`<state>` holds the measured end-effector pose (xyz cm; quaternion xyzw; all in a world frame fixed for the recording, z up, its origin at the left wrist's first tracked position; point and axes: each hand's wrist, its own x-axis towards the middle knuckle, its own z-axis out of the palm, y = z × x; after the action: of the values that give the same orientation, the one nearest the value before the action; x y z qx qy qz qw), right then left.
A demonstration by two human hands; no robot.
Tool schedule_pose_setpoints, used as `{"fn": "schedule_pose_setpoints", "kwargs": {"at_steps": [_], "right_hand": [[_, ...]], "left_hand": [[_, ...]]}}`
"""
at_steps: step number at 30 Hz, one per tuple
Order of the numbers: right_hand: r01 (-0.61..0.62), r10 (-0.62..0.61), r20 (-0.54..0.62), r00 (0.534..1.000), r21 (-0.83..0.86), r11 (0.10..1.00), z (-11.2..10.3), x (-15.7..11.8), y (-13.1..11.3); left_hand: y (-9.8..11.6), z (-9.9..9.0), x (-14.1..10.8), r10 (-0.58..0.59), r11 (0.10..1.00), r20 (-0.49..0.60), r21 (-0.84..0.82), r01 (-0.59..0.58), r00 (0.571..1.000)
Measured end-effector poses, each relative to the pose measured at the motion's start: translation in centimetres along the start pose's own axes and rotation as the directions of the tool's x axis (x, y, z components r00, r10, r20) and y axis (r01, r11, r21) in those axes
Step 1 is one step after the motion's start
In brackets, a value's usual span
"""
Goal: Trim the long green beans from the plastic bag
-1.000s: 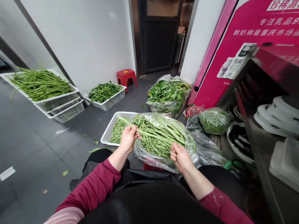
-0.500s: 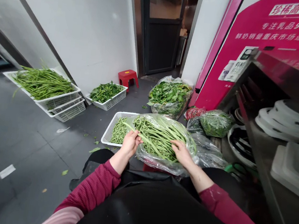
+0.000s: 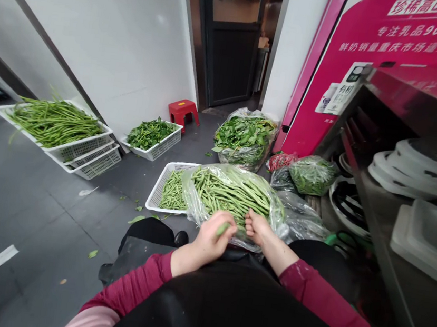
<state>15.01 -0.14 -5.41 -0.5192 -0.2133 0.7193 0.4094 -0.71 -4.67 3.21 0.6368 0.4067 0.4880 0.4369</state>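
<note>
Holding a short piece of green bean [image 3: 223, 229] in the closed fingers of the left hand [image 3: 213, 237], just in front of the near side of an open clear bag [image 3: 193, 200]. Curling the fingers of the right hand [image 3: 257, 227] narrow at the near right edge of the long beans [image 3: 234, 192] in that bag; cannot tell about anything pinched between them. Just left of the bag, see a white basket [image 3: 164, 173] with bean pieces [image 3: 173, 192] in it. To the right, see a metal shelf [image 3: 379, 215] with stacked white containers [image 3: 420, 175]. Farther back on the right, find a bag of greens [image 3: 312, 176] and a red bag [image 3: 281, 162]; past the beans, a large bag of leaves [image 3: 246, 135]. On the far left, see stacked baskets [image 3: 101, 162] topped with long green stems [image 3: 54, 122], then a smaller basket [image 3: 169, 144] of leafy greens [image 3: 150, 134]. Beyond, by the wall [image 3: 139, 32], find a red stool [image 3: 184, 111]; farthest, a dark door [image 3: 231, 61].
</note>
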Motion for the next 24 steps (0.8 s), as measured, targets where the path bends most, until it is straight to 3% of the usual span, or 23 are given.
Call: {"fn": "schedule_pose_setpoints", "kwargs": {"at_steps": [1,3,6,8,10,13,15,17,19,20,22,24], "right_hand": [[-0.018,0.018,0.026,1.000,0.022,1.000,-0.1,-0.1,-0.1],[-0.059,0.051,0.201,0.978,0.035,0.998,0.0,-0.8,-0.4],[-0.194,0.163,0.509,0.845,0.007,0.981,0.9,-2.4,-0.8],[-0.277,0.234,0.594,0.769,-0.020,0.961,1.5,-3.2,-0.7],[-0.310,0.258,0.623,0.739,-0.025,0.950,1.8,-3.8,-0.5],[-0.298,0.248,0.609,0.753,-0.021,0.954,1.8,-4.2,-0.1],[-0.303,0.257,0.562,0.786,-0.011,0.953,1.7,-4.2,0.1],[-0.288,0.248,0.459,0.853,0.017,0.958,1.7,-3.9,0.4],[-0.225,0.199,0.297,0.934,0.059,0.972,1.6,-3.3,0.6],[-0.189,0.169,0.205,0.964,0.080,0.979,1.5,-2.9,0.7],[-0.136,0.130,0.063,0.990,0.115,0.984,1.3,-2.2,1.0],[-0.126,0.122,0.040,0.992,0.130,0.984,1.1,-1.9,1.2]], "left_hand": [[0.2,0.3,-0.2,-0.027,1.000,0.044,-0.007,0.027,0.999],[-0.2,0.8,0.0,-0.198,0.973,0.098,-0.104,0.208,0.975],[-2.2,0.9,1.0,-0.412,0.852,0.139,-0.291,0.435,0.901],[-3.6,0.8,1.4,-0.458,0.797,0.155,-0.364,0.482,0.875],[-4.6,0.5,1.8,-0.485,0.748,0.183,-0.421,0.514,0.855],[-5.1,-0.3,2.7,-0.482,0.714,0.156,-0.500,0.490,0.862],[-4.8,-0.9,3.3,-0.471,0.752,0.091,-0.479,0.453,0.877],[-4.0,-1.2,3.3,-0.413,0.853,0.000,-0.350,0.387,0.911],[-2.6,-1.0,2.5,-0.239,0.965,-0.063,-0.128,0.229,0.969],[-1.8,-0.7,1.8,-0.120,0.993,-0.050,-0.012,0.120,0.991],[-0.5,0.1,0.5,0.050,0.993,0.130,0.104,-0.064,0.990],[-0.1,0.8,-0.4,0.037,0.993,0.227,0.105,-0.062,0.973]]}}
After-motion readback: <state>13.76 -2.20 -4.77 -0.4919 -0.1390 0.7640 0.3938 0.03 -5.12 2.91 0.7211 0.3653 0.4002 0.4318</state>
